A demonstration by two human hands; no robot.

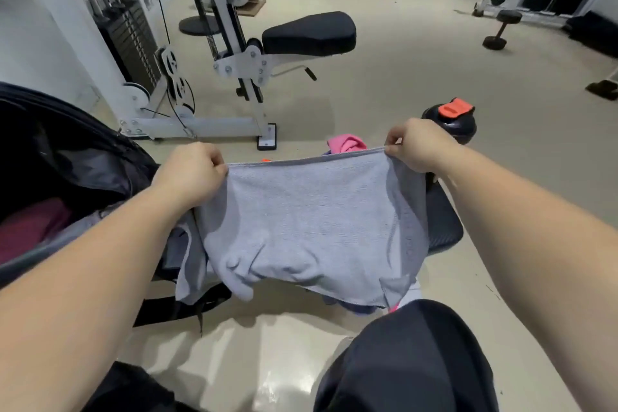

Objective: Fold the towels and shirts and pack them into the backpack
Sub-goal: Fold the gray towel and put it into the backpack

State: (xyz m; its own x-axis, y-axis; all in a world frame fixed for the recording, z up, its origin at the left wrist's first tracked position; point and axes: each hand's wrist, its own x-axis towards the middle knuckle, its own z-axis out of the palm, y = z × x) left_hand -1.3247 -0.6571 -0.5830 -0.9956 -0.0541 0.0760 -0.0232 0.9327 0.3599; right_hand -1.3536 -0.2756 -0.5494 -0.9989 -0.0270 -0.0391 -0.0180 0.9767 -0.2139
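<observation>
A grey shirt (311, 227) hangs stretched in front of me, held up by its top hem. My left hand (192, 170) pinches the hem's left corner and my right hand (416, 144) pinches the right corner. The shirt's lower part drapes over a black padded bench (441, 221) and other clothes. A pink garment (346, 143) peeks out behind the hem. An open black backpack (77, 160) stands at the left, with a maroon cloth (30, 231) lying inside it.
A black shaker bottle with an orange cap (454, 117) stands behind my right hand. A white cable machine with a black seat (309, 33) fills the back left. A dumbbell (501, 28) lies on the beige floor at the far right. My dark-trousered knee (411, 358) is below.
</observation>
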